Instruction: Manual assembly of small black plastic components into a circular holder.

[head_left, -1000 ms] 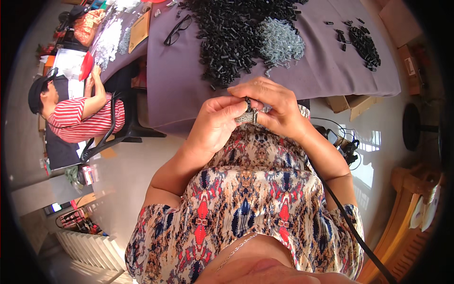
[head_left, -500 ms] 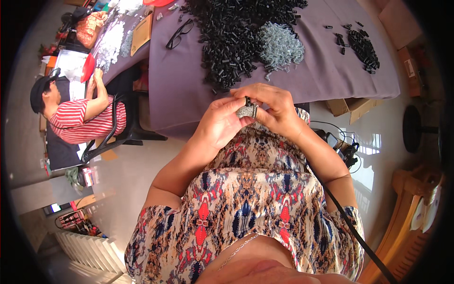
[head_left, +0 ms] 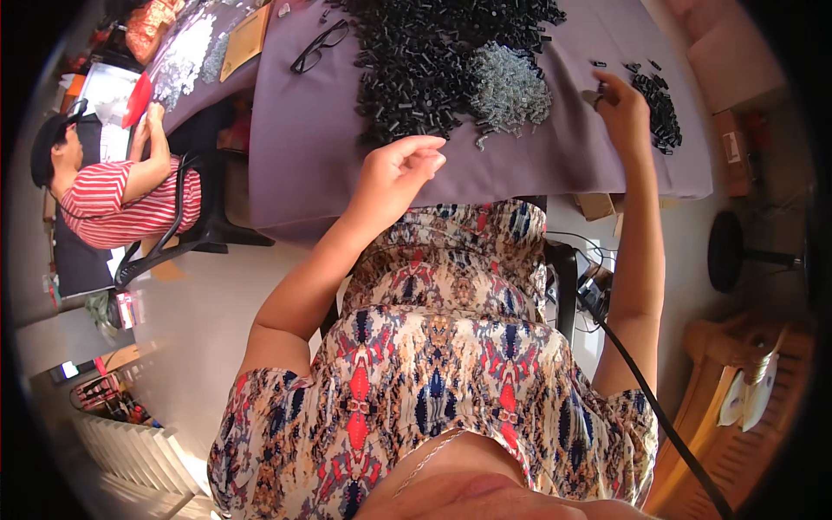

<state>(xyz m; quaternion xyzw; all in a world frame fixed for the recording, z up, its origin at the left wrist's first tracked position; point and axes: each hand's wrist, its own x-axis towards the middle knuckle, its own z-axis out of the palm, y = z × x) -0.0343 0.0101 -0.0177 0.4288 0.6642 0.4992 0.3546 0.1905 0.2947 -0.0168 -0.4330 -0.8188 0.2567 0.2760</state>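
My left hand [head_left: 397,180] is raised at the near edge of a big heap of small black tubes [head_left: 407,95]. Its index finger and thumb are a little apart, and nothing shows between them. Farther right, my right hand [head_left: 626,113] reaches over the cloth beside a smaller pile of black tubular pieces [head_left: 666,117]. Its fingers are curled in, with something small, dark and greyish at the tips, too small to name. Between the two hands lies a mound of small clear pieces [head_left: 511,89], against the black heap.
A purple-grey cloth [head_left: 295,165] covers the table. Black-framed glasses [head_left: 320,48] lie left of the heap. A person in a striped shirt [head_left: 130,199] sits at another table on the left. A black cable [head_left: 641,381] runs past my right side; a cardboard box [head_left: 596,205] stands below the table.
My hands were together in front of me, holding a small black piece and some greyish pieces. They have parted: the right went out to the small pile, the left stayed near the heap's edge.
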